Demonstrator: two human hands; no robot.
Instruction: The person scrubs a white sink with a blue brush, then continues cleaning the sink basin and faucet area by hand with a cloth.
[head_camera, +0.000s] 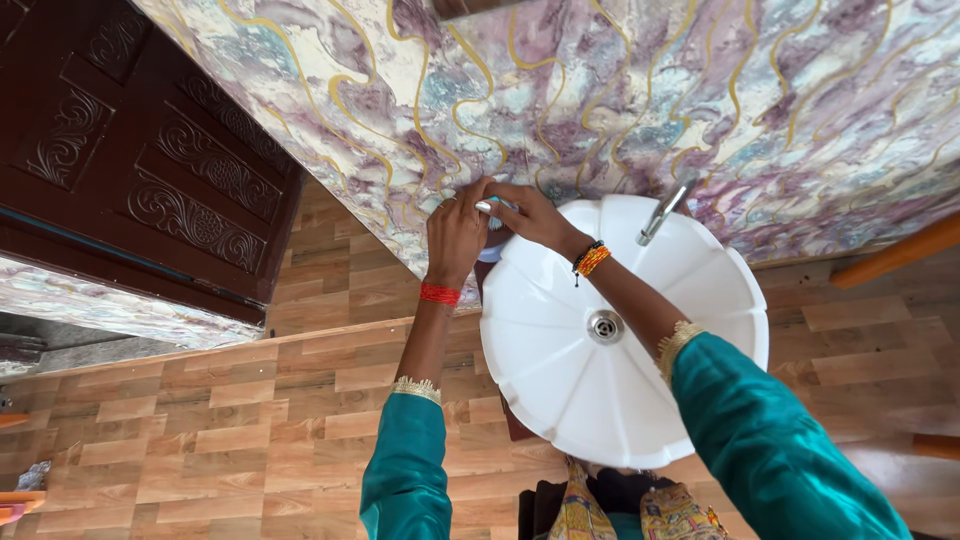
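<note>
Up at the back rim of the basin, both hands meet on one small object. The left hand (455, 235) is curled, its fingers bent against the marbled wall and over the near side of a small pale blue and white thing (494, 228); whether it truly grips that thing or only steadies it cannot be told from this view. The right hand (528, 213) reaches across from the other side, fingers closed around the top of the same thing, thumb nail showing. What the thing is stays unclear, since the hands hide most of it; it could be a small bottle or holder.

It sits where the white basin (560, 400) meets the wall (600, 90), to the left of the metal tap (662, 212) and well away from the drain (605, 326) in the middle of the bowl. Both hands touch it, so nothing lies between them and it.

Judging from the grip, the work would go best with one hand holding firm and the other doing the turning or pressing, with the wrists kept clear of the tap.

Further out are a red bangle (440, 293) on the left wrist, beaded bracelets (590, 259) on the right, teal sleeves (760, 440), a wood-pattern floor (200, 430) and a carved dark door (140, 150).
</note>
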